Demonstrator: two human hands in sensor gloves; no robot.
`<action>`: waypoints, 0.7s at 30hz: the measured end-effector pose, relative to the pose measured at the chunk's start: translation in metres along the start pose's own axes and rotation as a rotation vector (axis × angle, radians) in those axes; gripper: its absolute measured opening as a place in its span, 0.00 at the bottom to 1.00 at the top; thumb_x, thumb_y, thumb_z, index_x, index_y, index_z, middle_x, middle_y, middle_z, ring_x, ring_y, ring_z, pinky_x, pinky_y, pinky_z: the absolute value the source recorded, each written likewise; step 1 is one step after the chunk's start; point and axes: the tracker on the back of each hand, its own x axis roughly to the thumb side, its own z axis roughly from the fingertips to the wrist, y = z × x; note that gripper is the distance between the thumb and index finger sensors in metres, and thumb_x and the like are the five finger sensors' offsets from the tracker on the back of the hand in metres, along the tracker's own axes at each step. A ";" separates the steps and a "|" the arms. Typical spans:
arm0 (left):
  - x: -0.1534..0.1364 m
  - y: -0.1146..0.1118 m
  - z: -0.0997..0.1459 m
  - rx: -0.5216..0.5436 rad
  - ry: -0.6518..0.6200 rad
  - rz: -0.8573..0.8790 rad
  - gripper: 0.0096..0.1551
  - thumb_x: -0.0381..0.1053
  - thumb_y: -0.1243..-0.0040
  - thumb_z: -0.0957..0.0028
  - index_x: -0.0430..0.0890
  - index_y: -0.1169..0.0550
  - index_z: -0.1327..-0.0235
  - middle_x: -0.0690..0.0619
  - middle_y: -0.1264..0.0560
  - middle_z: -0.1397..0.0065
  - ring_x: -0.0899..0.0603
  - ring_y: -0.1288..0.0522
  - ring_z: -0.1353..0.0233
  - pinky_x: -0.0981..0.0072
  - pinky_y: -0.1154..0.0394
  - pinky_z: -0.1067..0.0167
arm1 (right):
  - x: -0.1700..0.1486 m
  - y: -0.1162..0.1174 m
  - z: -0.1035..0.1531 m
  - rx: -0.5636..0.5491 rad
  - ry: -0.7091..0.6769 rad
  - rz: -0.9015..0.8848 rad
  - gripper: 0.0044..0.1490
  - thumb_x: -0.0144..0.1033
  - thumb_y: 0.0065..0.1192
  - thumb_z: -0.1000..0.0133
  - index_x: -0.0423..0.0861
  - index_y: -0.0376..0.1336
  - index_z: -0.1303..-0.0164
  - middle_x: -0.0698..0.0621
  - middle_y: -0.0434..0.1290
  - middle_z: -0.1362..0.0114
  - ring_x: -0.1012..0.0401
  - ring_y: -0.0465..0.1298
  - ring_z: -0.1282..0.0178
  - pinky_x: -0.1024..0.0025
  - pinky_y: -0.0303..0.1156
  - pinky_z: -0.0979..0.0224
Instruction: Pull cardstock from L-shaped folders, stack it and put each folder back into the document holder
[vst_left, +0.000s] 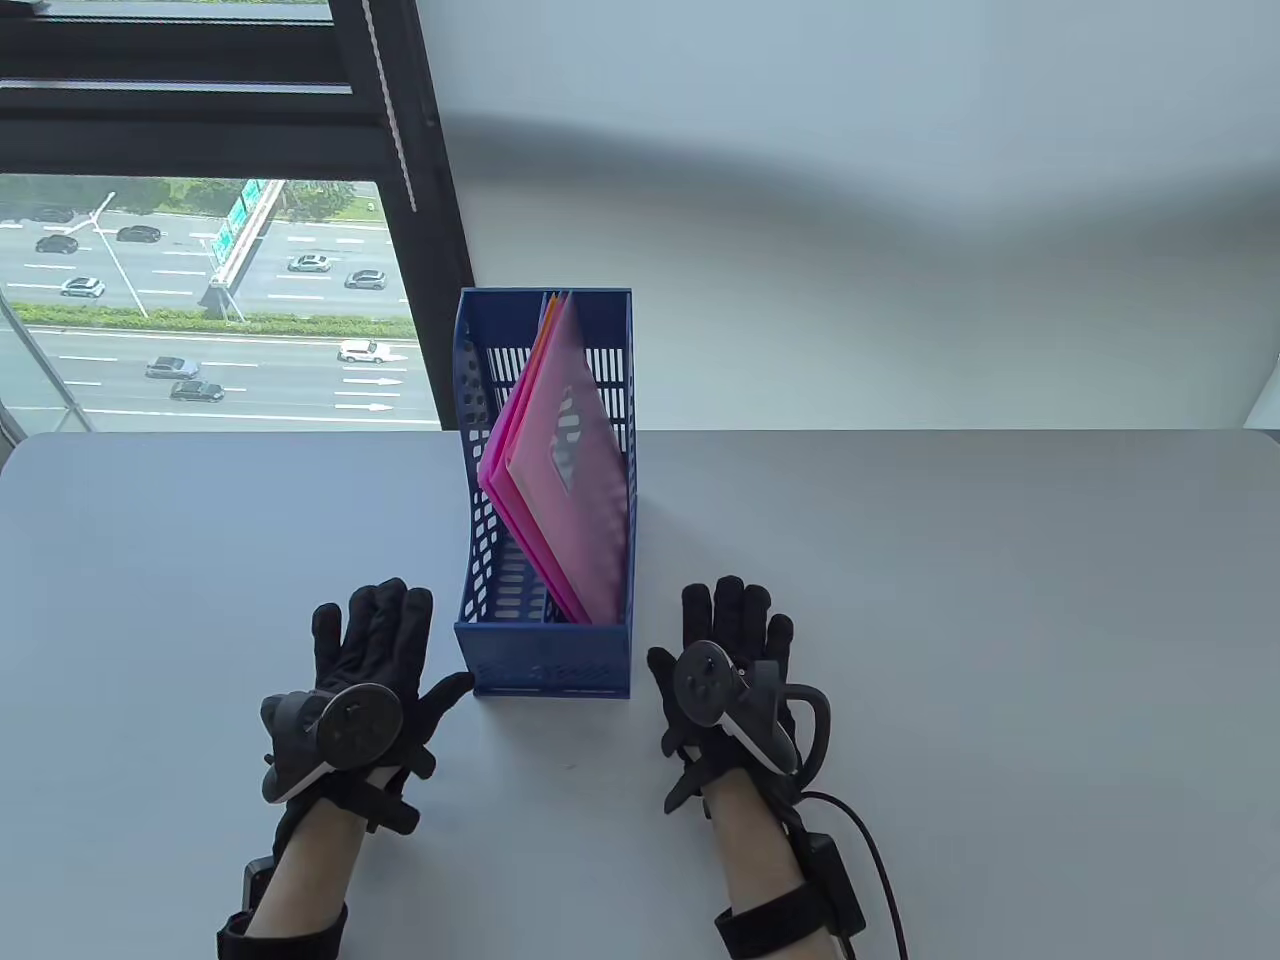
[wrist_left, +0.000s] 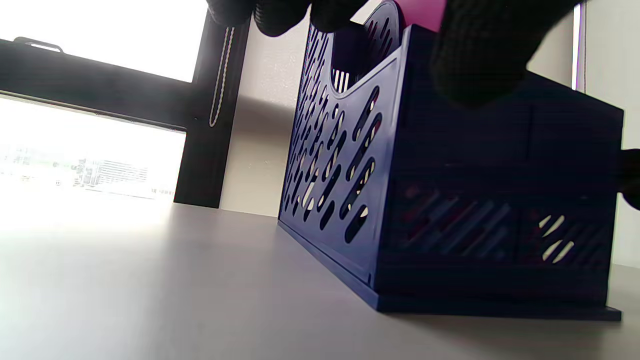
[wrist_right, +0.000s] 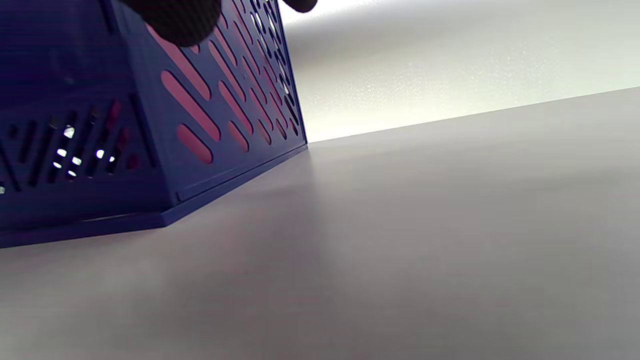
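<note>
pink translucent l-shaped folders (vst_left: 565, 470) with cardstock inside lean slantwise in the blue perforated plastic document holder (vst_left: 545, 665), which stands mid-table on the pale grey table (vst_left: 1000, 620). the left hand (vst_left: 370, 650) and right hand (vst_left: 730, 650) lie flat on either side of it, fingers straight, holding nothing; the left thumb seems to touch the holder's front corner. likely risk: pulling a folder one-handed could tip or drag the light holder, and neighbouring folders may come out too. the table view alone shows the folders' lean; the right wrist view shows pink through the side slots, low down.
</note>
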 end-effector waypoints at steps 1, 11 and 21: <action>0.000 0.000 0.000 0.000 0.000 -0.002 0.53 0.71 0.39 0.42 0.46 0.45 0.14 0.46 0.48 0.14 0.34 0.51 0.12 0.38 0.66 0.22 | -0.001 0.001 0.000 0.000 0.004 -0.003 0.49 0.68 0.48 0.35 0.55 0.38 0.11 0.48 0.36 0.08 0.47 0.36 0.12 0.46 0.31 0.16; -0.001 0.000 0.000 0.003 0.004 0.012 0.53 0.71 0.39 0.42 0.47 0.45 0.14 0.45 0.48 0.14 0.33 0.50 0.13 0.38 0.66 0.22 | -0.009 0.000 -0.002 0.000 0.036 -0.014 0.48 0.66 0.48 0.34 0.56 0.39 0.11 0.47 0.38 0.08 0.45 0.39 0.13 0.45 0.32 0.16; -0.003 -0.001 -0.001 -0.005 0.021 0.036 0.53 0.71 0.39 0.42 0.47 0.45 0.14 0.45 0.48 0.14 0.33 0.50 0.13 0.38 0.66 0.22 | 0.006 -0.065 0.007 -0.309 0.055 -0.109 0.47 0.62 0.60 0.35 0.54 0.45 0.12 0.48 0.51 0.11 0.44 0.55 0.16 0.43 0.40 0.16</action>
